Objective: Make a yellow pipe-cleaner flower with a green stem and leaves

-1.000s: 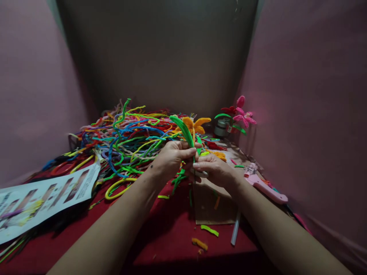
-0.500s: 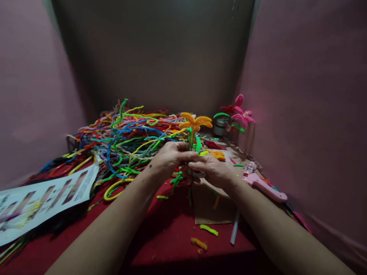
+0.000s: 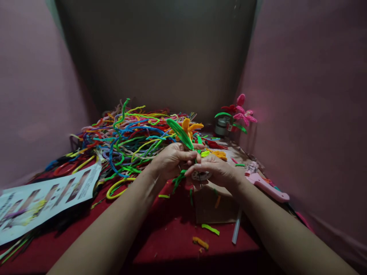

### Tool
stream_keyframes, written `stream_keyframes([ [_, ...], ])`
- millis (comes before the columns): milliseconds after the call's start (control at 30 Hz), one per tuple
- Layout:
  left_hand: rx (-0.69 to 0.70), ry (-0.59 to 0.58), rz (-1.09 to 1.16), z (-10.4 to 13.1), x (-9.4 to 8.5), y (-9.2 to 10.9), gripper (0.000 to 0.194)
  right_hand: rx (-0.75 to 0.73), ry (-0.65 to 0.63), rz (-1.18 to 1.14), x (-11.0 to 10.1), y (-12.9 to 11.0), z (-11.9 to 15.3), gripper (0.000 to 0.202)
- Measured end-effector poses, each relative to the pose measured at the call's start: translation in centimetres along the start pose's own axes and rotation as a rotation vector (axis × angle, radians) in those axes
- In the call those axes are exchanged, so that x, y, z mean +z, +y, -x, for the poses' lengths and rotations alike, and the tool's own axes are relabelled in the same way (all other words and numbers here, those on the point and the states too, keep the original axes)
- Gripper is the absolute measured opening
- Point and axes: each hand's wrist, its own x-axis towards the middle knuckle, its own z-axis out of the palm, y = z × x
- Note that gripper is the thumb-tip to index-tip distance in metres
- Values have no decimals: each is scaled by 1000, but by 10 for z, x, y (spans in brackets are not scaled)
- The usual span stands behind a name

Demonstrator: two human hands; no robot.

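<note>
An orange flower (image 3: 187,128) made of fuzzy stems stands above my hands, with a long green leaf (image 3: 179,133) leaning left in front of it. My left hand (image 3: 173,157) pinches the flower's stem just below the leaf. Close beside it, my right hand (image 3: 213,168) has its fingers closed on the lower stem, and a round white spool (image 3: 200,175) shows under them. A second green leaf (image 3: 199,143) rises behind the fingers. Part of the stem is hidden by my hands.
Colorful fuzzy stems (image 3: 137,133) are heaped at the back left, near a printed sheet (image 3: 51,196). A pink glue gun (image 3: 268,186), a cardboard piece (image 3: 215,210) and a clear stick (image 3: 236,227) lie right of centre. Pink flowers (image 3: 245,114) stand at the back right.
The flower has turned and tilted in my hands, bringing the long green leaf to the front left. The white spool under my right hand shows more.
</note>
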Motion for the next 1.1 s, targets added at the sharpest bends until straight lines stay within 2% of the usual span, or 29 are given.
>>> stream_keyframes([
  [167, 19, 121, -147, 0, 5, -1, 18, -90, 51, 39, -2, 5, -3, 28],
  [267, 23, 182, -281, 0, 5, -2, 24, -87, 38, 43, -4, 7, -5, 30],
  [367, 24, 134, -277, 0, 3, -1, 28, -88, -7, 28, -5, 7, -5, 45],
  [467, -35, 46, -157, 0, 0, -1, 27, -66, -63, -17, -6, 5, -4, 52],
  [600, -59, -63, -8, -1, -2, -4, 21, -33, -133, -32, -4, 2, -1, 45],
  [700, -39, -96, 71, -1, -1, -5, 21, -47, -108, -26, -2, 1, 1, 35],
  [867, -1, 68, -5, 0, 5, -3, 22, -116, 43, 11, -2, 6, -3, 27],
  [1000, 16, 231, -111, -2, 6, -3, 24, -138, 101, 23, -1, 7, -6, 23],
  [1100, 9, 244, -143, -1, 6, -2, 26, -112, 101, 42, 0, 5, -5, 28],
])
